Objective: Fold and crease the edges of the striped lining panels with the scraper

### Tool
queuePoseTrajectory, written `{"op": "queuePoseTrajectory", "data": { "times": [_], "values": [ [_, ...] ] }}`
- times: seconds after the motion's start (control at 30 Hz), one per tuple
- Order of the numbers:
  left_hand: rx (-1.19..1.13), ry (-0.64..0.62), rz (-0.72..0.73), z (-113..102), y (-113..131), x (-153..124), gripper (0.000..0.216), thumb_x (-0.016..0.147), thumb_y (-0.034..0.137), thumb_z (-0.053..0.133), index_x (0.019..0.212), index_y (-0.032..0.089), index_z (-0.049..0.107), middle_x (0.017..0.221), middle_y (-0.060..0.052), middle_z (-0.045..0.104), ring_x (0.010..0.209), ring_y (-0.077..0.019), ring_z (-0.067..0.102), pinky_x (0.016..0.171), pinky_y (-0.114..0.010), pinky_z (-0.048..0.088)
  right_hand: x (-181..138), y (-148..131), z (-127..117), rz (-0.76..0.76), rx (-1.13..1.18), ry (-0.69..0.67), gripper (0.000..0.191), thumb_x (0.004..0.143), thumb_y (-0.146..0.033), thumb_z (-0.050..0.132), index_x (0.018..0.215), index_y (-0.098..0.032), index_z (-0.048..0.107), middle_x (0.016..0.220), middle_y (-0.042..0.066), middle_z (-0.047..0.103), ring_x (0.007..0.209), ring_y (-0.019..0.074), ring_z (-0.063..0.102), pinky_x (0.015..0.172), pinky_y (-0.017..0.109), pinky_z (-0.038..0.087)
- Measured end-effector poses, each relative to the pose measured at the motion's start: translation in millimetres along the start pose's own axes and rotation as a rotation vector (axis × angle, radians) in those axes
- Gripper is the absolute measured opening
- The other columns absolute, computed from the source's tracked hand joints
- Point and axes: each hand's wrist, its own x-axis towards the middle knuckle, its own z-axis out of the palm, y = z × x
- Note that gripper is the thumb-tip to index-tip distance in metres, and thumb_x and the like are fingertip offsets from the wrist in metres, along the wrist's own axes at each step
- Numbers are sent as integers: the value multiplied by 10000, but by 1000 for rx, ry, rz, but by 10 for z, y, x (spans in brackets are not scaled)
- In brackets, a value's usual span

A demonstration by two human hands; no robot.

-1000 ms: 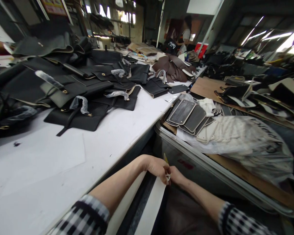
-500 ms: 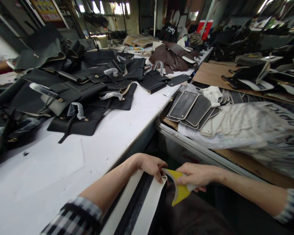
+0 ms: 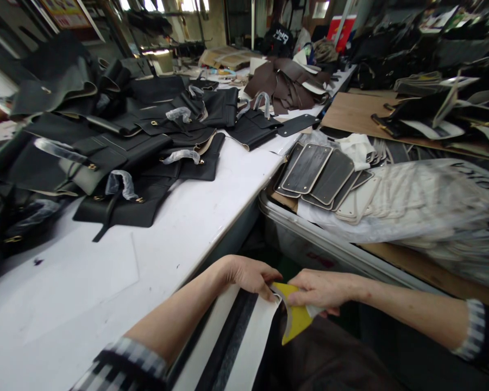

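Low in the view, in front of the white worktable point(image 3: 195, 217), my two hands meet. My left hand point(image 3: 248, 276) pinches the top corner of a long white panel with a black strip down its middle point(image 3: 244, 342). Beside it, my right hand point(image 3: 320, 289) grips a curved yellow strip point(image 3: 294, 320) that peels away from that corner and hangs down over my dark lap. Both hands are closed; the fingertips almost touch.
Black leather bag pieces with plastic-wrapped handles point(image 3: 138, 163) pile up on the table's left and far side. Brown leather point(image 3: 285, 81) lies further back. To the right are a grey bin point(image 3: 309, 244), stacked dark rounded panels point(image 3: 313, 174) and plastic-covered white pieces point(image 3: 424, 201).
My right hand pulled the yellow strip out from the panel's corner, and the strip now curls downward. The view tilted slightly down. My left hand stayed on the corner.
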Motion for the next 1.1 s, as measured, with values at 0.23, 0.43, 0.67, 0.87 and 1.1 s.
{"op": "queuePoseTrajectory", "data": {
  "times": [0.23,0.43,0.67,0.87,1.1],
  "values": [
    [93,22,5,-17,22,-46,827,750,373,689,1444,47,379,1322,-151,606,1160,-286,590,947,-332,485,21,-12,82,43,61,2,454,926,-590,426,958,-170,596,559,-14,562,369,105,505,315,160,376],
    [153,21,27,-29,2,-34,817,764,332,657,1450,6,355,1408,-179,532,1225,-293,551,1005,-341,453,17,-58,166,90,128,41,513,914,-644,426,973,-171,613,539,-20,560,333,96,477,317,168,378],
    [226,36,37,-28,-20,-18,812,756,297,646,1458,20,346,1401,-180,539,1225,-281,559,1006,-337,458,12,-156,281,168,193,70,541,892,-693,429,894,-174,583,503,-9,560,334,107,495,309,158,367],
    [268,55,49,-31,-51,-4,787,766,302,627,1450,14,364,1380,-194,555,1203,-290,578,1000,-348,462,52,-158,369,220,283,54,521,903,-675,430,878,-174,572,459,-32,535,292,99,466,301,160,371],
    [256,66,65,-41,-75,5,825,740,290,655,1438,-40,362,1388,-242,531,1218,-327,565,1007,-373,457,81,-226,580,210,410,136,601,873,-746,393,756,-171,521,428,-21,525,274,103,459,288,170,369]
  ]
}}
